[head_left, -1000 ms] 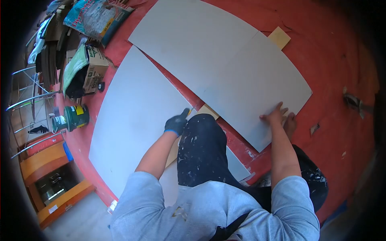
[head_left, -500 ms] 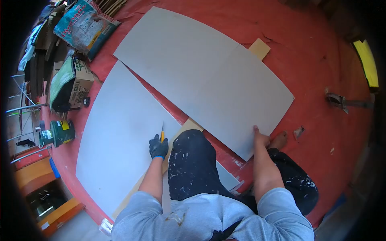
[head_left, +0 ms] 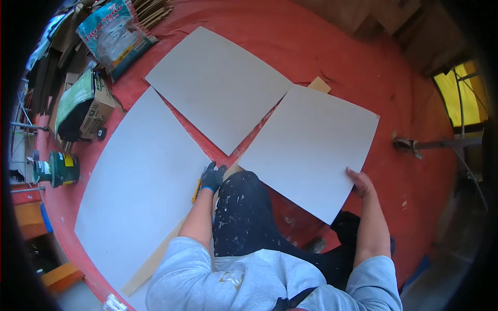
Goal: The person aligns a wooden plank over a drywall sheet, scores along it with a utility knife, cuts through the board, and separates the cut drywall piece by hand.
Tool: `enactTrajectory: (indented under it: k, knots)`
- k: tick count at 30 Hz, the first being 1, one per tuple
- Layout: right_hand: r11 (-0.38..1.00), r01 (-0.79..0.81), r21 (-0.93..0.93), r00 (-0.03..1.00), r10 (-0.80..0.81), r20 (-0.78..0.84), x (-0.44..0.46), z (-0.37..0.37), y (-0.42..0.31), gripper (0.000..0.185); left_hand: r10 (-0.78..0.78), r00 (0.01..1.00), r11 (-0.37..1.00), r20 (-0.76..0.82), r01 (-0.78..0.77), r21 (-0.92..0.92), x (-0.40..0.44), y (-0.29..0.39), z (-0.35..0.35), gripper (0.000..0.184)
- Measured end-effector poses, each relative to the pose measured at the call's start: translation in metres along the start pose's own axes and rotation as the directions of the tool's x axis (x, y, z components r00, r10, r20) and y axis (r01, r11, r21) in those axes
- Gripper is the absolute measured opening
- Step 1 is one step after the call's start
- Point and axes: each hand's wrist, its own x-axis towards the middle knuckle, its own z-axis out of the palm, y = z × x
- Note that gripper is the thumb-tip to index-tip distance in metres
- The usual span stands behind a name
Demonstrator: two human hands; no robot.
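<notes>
My left hand (head_left: 211, 177), in a dark glove with a blue cuff, holds a yellow utility knife (head_left: 196, 190) along its outer side. Its fingertips reach the gap near the corner of the right board piece. My bare right hand (head_left: 361, 182) grips that right board piece (head_left: 319, 142) at its right edge, thumb on top and fingers hidden beneath. Separated from it by a narrow wedge of red floor lies another grey-white board piece (head_left: 220, 78); the two touch or nearly touch at the far corner. A larger white board (head_left: 140, 171) lies under my left forearm.
Wooden strips show under the boards, one end (head_left: 319, 85) poking out at the far side. On the left stand a blue printed bag (head_left: 116, 39), a cardboard box (head_left: 98, 101) and a green bucket (head_left: 65, 168). A metal support (head_left: 407, 145) rises from the red floor (head_left: 404, 98) at right.
The single far board is now two pieces, the right one shifted and turned away from the other. My left hand moved toward the gap, turning the knife back; my right hand moved right.
</notes>
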Motion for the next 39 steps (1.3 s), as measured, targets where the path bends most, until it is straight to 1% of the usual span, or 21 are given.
enactTrajectory:
  k: [2, 4, 5, 7, 9, 10, 12, 14, 16, 18, 21, 24, 25, 27, 28, 29, 32, 34, 36, 38, 39]
  knots:
    - [0.994, 0.008, -0.107, 0.996, -0.017, -0.087, -0.022, 0.002, -0.056, 0.051, 0.026, 0.999, 1.000, 0.025, -0.026, -0.015, 0.006, 0.012, 0.000, 0.079]
    - [0.988, 0.060, -0.143, 0.989, -0.078, -0.122, -0.049, 0.011, -0.102, 0.045, -0.114, 0.985, 0.978, 0.128, 0.134, -0.160, 0.001, 0.041, -0.016, 0.078]
    - [0.985, 0.114, -0.127, 0.985, -0.129, -0.115, -0.068, 0.026, -0.121, 0.044, -0.011, 0.993, 0.998, 0.119, 0.019, -0.061, 0.013, 0.023, -0.006, 0.078]
    - [0.977, 0.194, -0.093, 0.975, -0.202, -0.093, -0.087, 0.046, -0.143, 0.043, -0.077, 0.988, 0.997, 0.136, 0.080, -0.011, 0.010, 0.054, -0.037, 0.079]
    - [0.971, 0.234, -0.054, 0.970, -0.237, -0.057, -0.098, 0.055, -0.156, 0.042, -0.093, 0.988, 0.988, 0.127, 0.107, -0.108, 0.008, 0.109, -0.077, 0.080]
    - [0.966, 0.251, -0.067, 0.963, -0.256, -0.085, -0.087, 0.059, -0.154, 0.042, 0.018, 0.990, 0.958, 0.138, 0.023, -0.287, 0.005, 0.141, -0.093, 0.080]
    - [0.940, 0.340, 0.037, 0.939, -0.338, -0.062, -0.082, 0.080, -0.155, 0.040, 0.358, 0.921, 0.699, 0.157, -0.153, -0.698, -0.006, 0.198, -0.113, 0.082]
    - [0.922, 0.387, 0.010, 0.919, -0.384, -0.092, -0.086, 0.095, -0.161, 0.037, 0.518, 0.846, 0.771, 0.126, -0.398, -0.498, -0.048, 0.256, -0.129, 0.088]
    - [0.901, 0.432, -0.032, 0.900, -0.433, -0.051, -0.088, 0.107, -0.173, 0.034, 0.695, 0.703, 0.706, 0.155, -0.626, -0.331, -0.091, 0.285, -0.137, 0.092]
    - [0.876, 0.479, -0.054, 0.878, -0.479, 0.011, -0.087, 0.120, -0.186, 0.031, 0.626, 0.779, 0.776, 0.037, -0.617, -0.132, -0.116, 0.289, -0.127, 0.091]
    - [0.854, 0.513, -0.084, 0.858, -0.514, 0.004, -0.123, 0.143, -0.199, 0.031, 0.340, 0.866, 0.894, -0.367, -0.419, -0.160, -0.114, 0.257, -0.082, 0.090]
    - [0.829, 0.555, -0.072, 0.830, -0.557, -0.011, -0.135, 0.150, -0.208, 0.032, 0.135, 0.970, 0.882, -0.204, -0.211, -0.422, -0.146, 0.251, -0.115, 0.087]
    - [0.813, 0.582, 0.004, 0.813, -0.582, -0.008, -0.146, 0.161, -0.212, 0.029, 0.017, 0.976, 0.792, -0.216, -0.145, -0.593, -0.157, 0.245, -0.107, 0.076]
    - [0.785, 0.615, 0.067, 0.787, -0.617, 0.003, -0.162, 0.186, -0.217, 0.026, -0.069, 0.996, 0.384, 0.051, 0.074, -0.920, -0.169, 0.229, -0.109, 0.079]
    - [0.771, 0.628, 0.105, 0.775, -0.632, 0.005, -0.167, 0.200, -0.217, 0.025, -0.051, 0.981, 0.138, 0.189, 0.194, -0.971, -0.172, 0.222, -0.116, 0.080]
    - [0.771, 0.628, 0.107, 0.771, -0.635, 0.048, -0.169, 0.215, -0.216, 0.024, -0.061, 0.896, -0.162, 0.439, 0.425, -0.890, -0.170, 0.216, -0.127, 0.071]
    - [0.745, 0.664, 0.071, 0.731, -0.666, 0.150, -0.168, 0.266, -0.210, 0.024, -0.120, 0.964, -0.127, 0.238, 0.223, -0.966, -0.191, 0.223, -0.161, 0.056]
    - [0.709, 0.694, 0.124, 0.693, -0.705, 0.152, -0.175, 0.318, -0.196, 0.026, 0.176, 0.979, -0.709, 0.105, 0.200, -0.676, -0.176, 0.213, -0.156, 0.055]
    - [0.725, 0.685, 0.069, 0.691, -0.678, 0.251, -0.168, 0.353, -0.186, 0.027, 0.009, 1.000, -0.691, -0.005, 0.003, -0.723, -0.169, 0.196, -0.167, 0.056]
    - [0.716, 0.697, 0.051, 0.660, -0.667, 0.347, -0.183, 0.386, -0.181, 0.033, -0.040, 0.993, -0.645, -0.110, -0.110, -0.757, -0.161, 0.155, -0.163, 0.057]
    - [0.689, 0.711, -0.139, 0.671, -0.604, 0.430, -0.175, 0.394, -0.181, 0.044, -0.012, 0.994, -0.688, -0.106, -0.085, -0.721, -0.153, 0.126, -0.159, 0.057]
